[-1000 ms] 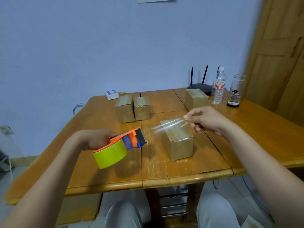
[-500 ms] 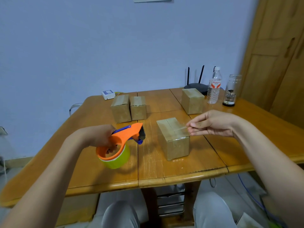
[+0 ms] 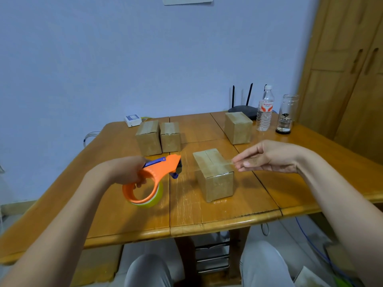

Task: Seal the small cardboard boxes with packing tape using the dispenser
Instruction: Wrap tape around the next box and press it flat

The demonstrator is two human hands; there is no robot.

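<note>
A small cardboard box (image 3: 214, 176) stands near the table's front edge, a strip of clear tape (image 3: 219, 164) running across its top. My right hand (image 3: 267, 157) pinches the free end of that tape just past the box's right side. To the box's left, my left hand (image 3: 126, 169) grips an orange tape dispenser (image 3: 152, 179) loaded with a yellow-green roll, low over the table with its nose toward the box. Three more boxes stand farther back: two side by side (image 3: 158, 137) and one at the right (image 3: 238, 127).
The wooden table (image 3: 186, 216) also carries a black router (image 3: 241, 109), a plastic water bottle (image 3: 265, 109) and a glass jar (image 3: 287, 114) at the back right, plus a small white device (image 3: 133, 120) at the back left. A wooden wardrobe (image 3: 348, 69) stands to the right.
My left hand has turned the dispenser flat and lowered it toward the table. My right hand has brought the tape end down from above the box to its right top edge.
</note>
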